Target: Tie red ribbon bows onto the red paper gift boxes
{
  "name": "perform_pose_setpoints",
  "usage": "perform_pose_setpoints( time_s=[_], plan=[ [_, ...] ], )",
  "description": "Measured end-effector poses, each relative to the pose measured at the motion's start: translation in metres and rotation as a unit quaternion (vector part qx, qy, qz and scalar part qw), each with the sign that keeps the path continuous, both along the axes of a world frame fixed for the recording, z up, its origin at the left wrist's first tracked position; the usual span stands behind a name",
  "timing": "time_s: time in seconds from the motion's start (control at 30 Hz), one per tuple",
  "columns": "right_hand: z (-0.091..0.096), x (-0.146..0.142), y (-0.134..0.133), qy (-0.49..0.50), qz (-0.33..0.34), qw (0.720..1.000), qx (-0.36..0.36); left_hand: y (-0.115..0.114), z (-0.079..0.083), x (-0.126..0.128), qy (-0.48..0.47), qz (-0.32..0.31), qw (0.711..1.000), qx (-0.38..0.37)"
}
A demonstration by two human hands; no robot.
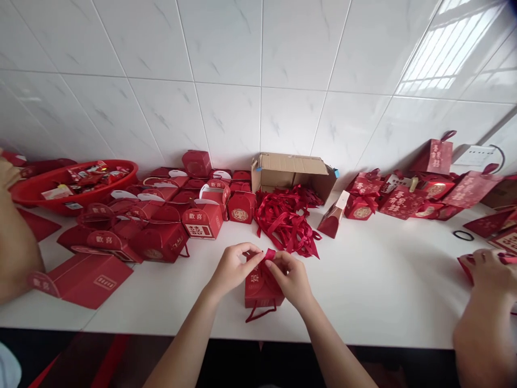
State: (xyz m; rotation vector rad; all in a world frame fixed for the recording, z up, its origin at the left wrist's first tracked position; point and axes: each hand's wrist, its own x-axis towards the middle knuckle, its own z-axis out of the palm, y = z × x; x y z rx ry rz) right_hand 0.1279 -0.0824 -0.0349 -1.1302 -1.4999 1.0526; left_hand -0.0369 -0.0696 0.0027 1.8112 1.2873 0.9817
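Observation:
A small red gift box (258,291) stands on the white table (363,291) right in front of me. My left hand (232,268) and my right hand (291,277) meet over its top, both pinching a red ribbon (269,254) that is wrapped around the box. A loose ribbon end hangs below the box at the table's front edge. A heap of loose red ribbons (286,218) lies just behind the box.
Many red gift boxes (177,215) crowd the left, beside a red basin (68,186) of sweets. An open cardboard box (293,172) stands by the tiled wall. Finished boxes (404,196) are at right. Other people's arms reach in at the left (16,242) and at the right (484,312).

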Motion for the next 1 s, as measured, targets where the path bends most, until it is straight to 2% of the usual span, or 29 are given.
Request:
perform_pose_setpoints(
  time_s=[0.13,0.3,0.53,0.73,0.87,1.0],
  plan=[
    [-0.004,-0.005,-0.002,0.047,-0.031,0.998,0.016,-0.007,-0.009,-0.001,-0.04,0.008,0.999,-0.001],
    [-0.003,-0.007,-0.005,0.002,-0.03,0.998,0.048,-0.013,-0.018,0.0,-0.045,0.0,0.999,0.012],
    [-0.002,-0.003,-0.008,-0.071,-0.026,0.99,0.118,-0.015,-0.032,0.005,-0.08,0.053,0.993,0.066],
    [-0.008,-0.002,-0.007,-0.096,-0.053,0.985,0.13,-0.017,-0.037,0.008,-0.106,0.068,0.99,0.07],
    [-0.007,0.0,-0.007,-0.103,-0.013,0.991,0.079,-0.015,-0.04,0.01,-0.126,0.063,0.989,0.053],
    [-0.007,-0.001,-0.004,-0.119,0.056,0.988,0.078,-0.009,-0.045,0.014,-0.143,0.047,0.987,0.051]
  ],
)
